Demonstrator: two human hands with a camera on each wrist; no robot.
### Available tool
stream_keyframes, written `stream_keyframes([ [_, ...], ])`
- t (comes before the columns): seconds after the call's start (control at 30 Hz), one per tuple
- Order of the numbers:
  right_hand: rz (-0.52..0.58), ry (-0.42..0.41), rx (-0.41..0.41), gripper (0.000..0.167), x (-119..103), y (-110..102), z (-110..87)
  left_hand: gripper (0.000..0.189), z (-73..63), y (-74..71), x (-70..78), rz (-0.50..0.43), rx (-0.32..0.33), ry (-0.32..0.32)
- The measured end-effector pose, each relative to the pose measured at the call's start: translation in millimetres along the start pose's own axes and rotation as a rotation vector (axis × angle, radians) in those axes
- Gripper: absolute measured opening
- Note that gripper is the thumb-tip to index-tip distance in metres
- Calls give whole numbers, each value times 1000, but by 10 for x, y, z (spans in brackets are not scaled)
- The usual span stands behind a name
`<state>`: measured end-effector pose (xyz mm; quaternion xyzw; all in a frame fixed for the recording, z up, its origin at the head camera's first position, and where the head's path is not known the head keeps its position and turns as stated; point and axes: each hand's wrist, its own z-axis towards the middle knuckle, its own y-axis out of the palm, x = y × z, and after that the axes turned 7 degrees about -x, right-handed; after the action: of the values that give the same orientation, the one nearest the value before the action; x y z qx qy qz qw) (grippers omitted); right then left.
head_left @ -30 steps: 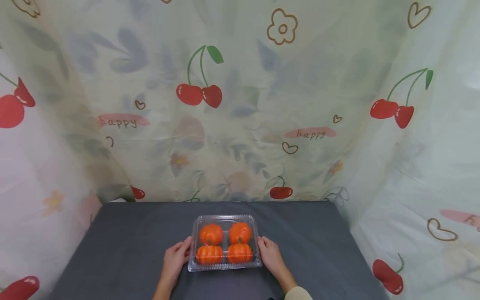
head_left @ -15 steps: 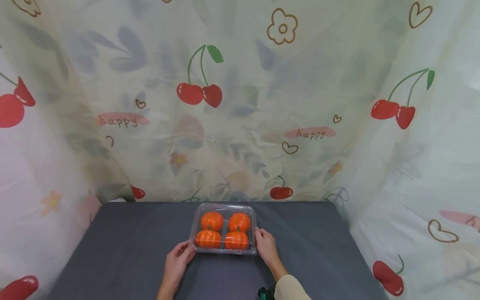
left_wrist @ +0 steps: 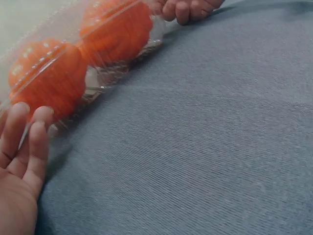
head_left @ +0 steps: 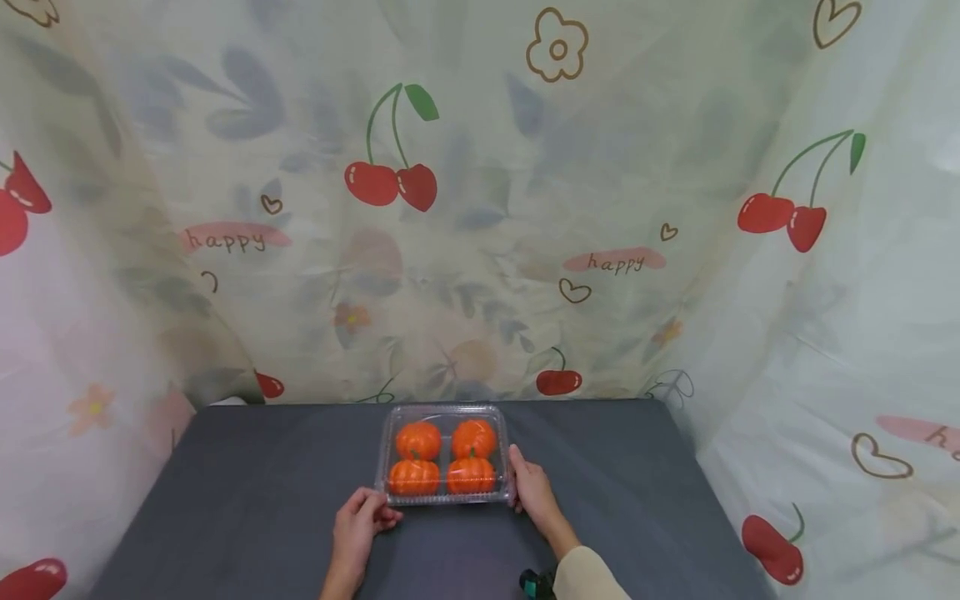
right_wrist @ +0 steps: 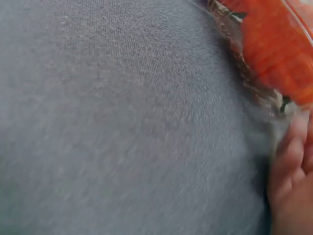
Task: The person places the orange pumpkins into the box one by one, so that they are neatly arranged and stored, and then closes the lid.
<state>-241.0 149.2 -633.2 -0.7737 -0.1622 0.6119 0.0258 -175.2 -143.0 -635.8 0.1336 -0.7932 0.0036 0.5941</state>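
A clear plastic clamshell box (head_left: pixel 444 495) sits on the dark cloth toward the back of the table, its lid down. Inside it are several small orange pumpkins (head_left: pixel 414 477) with green stems, set in two rows. My left hand (head_left: pixel 358 527) is at the box's front left corner; in the left wrist view its fingers (left_wrist: pixel 36 152) are extended and loose against the plastic. At the right side, my right hand (head_left: pixel 534 492) holds the box's edge, thumb side uppermost and the other fingers bent below. The box's underside is hidden.
Dark grey cloth covers the table (head_left: pixel 262 492). A pale curtain (head_left: pixel 465 292) printed with cherries hangs behind and along both sides. A small black and green object (head_left: pixel 534 583) shows by the right sleeve at the lower edge.
The box has moved away from me, toward the back of the table. My left hand has gone from its left side to the front left corner, its grip loosened. My right hand followed the box.
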Motion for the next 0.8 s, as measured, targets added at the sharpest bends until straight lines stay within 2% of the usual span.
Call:
stream_keyframes([
  [0.13, 192, 34, -148, 50, 64, -67, -78, 15, 4, 9, -43, -18, 17, -14],
  [0.2, 234, 18, -196, 38, 103, -86, -117, 15, 7, 16, -55, -26, 31, 1],
  [0.3, 207, -49, -227, 28, 133, -81, -164, 15, 22, 27, -68, -32, 44, 42],
  [0.4, 167, -91, -226, 29, 134, -50, -166, 15, 37, 23, -60, -32, 55, 73],
  [0.57, 164, -79, -223, 32, 122, -49, -134, 17, 49, 16, -41, -25, 60, 73],
  [0.8, 178, -75, -249, 31, 119, -61, -161, 18, 65, -21, -53, -16, 24, 61],
])
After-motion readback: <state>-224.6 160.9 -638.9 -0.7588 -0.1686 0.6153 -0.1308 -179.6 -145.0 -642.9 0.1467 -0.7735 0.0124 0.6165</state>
